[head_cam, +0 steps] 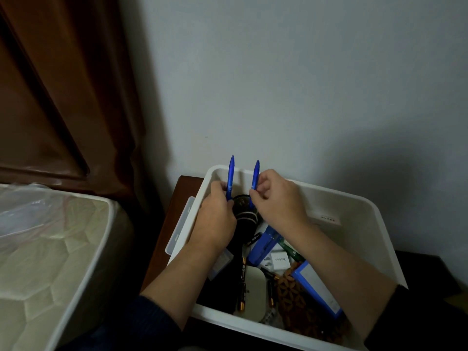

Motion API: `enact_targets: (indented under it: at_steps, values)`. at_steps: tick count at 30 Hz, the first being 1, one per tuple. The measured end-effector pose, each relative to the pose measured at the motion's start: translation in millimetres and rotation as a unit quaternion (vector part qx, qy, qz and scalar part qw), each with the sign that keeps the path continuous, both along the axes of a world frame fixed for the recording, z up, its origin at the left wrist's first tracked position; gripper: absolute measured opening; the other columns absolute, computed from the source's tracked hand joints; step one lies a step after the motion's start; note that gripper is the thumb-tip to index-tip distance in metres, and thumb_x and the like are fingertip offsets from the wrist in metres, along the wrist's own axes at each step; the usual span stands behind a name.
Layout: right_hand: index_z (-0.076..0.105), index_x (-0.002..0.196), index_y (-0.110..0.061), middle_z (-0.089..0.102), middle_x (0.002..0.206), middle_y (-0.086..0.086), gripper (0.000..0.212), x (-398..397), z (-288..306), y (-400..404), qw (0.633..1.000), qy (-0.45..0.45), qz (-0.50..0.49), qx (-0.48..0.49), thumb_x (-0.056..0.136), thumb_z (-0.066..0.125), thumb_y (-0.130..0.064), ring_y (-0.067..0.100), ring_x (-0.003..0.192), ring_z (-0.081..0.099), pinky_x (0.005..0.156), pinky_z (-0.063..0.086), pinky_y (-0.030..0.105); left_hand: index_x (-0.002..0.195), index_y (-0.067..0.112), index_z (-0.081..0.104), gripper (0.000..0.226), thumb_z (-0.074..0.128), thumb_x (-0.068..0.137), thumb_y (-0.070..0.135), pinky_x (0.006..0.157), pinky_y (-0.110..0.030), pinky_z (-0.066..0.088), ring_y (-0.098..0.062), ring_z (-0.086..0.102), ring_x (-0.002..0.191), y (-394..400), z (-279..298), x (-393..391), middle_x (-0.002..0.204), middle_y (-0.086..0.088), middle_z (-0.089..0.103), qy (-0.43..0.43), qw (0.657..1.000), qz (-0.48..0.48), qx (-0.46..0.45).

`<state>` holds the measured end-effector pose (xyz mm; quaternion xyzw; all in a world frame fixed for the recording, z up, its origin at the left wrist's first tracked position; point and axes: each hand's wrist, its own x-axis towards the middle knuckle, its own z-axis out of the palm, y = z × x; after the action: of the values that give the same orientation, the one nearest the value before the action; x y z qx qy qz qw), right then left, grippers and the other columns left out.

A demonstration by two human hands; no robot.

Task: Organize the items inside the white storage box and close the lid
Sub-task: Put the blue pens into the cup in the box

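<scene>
Two pens: each hand holds one blue pen upright over the far-left corner of the white storage box point(374, 224); left pen point(231, 177), right pen point(255, 179).
Left hand point(217, 214): fingers curled round the lower barrel of its pen, thumb side pinching it.
Right hand point(278, 198): thumb and forefinger pinch its pen near the lower end, the other fingers loosely curled.
Box position: open, on a dark wooden stand point(172, 224) against the wall, beside a mattress point(50, 249).
Contents: jumbled still — a black round object point(244, 209) at the far end, batteries point(242, 285) down the middle, a blue package point(264, 245), a small white carton point(278, 260), a brown patterned piece point(296, 297) and a blue-edged board point(319, 285) toward the near-right corner.
Lid: a translucent white panel point(181, 224) leans at the box's left edge; likely the lid, not fitted.
Progress: early by my reading; pens being gathered, most items unsorted.
Left to do: group the loose things, then close the box.
</scene>
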<state>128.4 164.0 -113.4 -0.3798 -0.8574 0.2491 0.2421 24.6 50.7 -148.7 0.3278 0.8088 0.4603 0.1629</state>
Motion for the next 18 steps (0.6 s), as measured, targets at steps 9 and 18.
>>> enact_targets:
  at_steps: [9, 18]
  values:
    - [0.062, 0.080, -0.026, 0.062, 0.072, -0.008, 0.027, 5, -13, 3, 0.973, -0.205, -0.049, 0.099, 0.089, 0.066, -0.052, 0.016, 0.071, 0.062, 0.060, 0.052, 0.030, 0.131, 0.025, 0.048, 0.030, 0.058, 0.106, 0.012, 0.064, -0.011, 0.043, -0.003, 0.065, 0.082, 0, 4, 1, 0.100, 0.007, 0.070, -0.021, 0.999, -0.029, -0.025]
    - [0.071, 0.088, -0.029, 0.064, 0.068, -0.012, 0.032, 9, 4, 7, 0.979, -0.167, -0.065, 0.094, 0.098, 0.057, -0.056, 0.006, 0.060, 0.057, 0.048, 0.036, 0.020, 0.130, 0.029, 0.052, 0.030, 0.057, 0.106, 0.012, 0.077, -0.021, 0.054, -0.010, 0.069, 0.096, -3, 13, 3, 0.114, 0.004, 0.073, -0.008, 0.999, -0.044, -0.025]
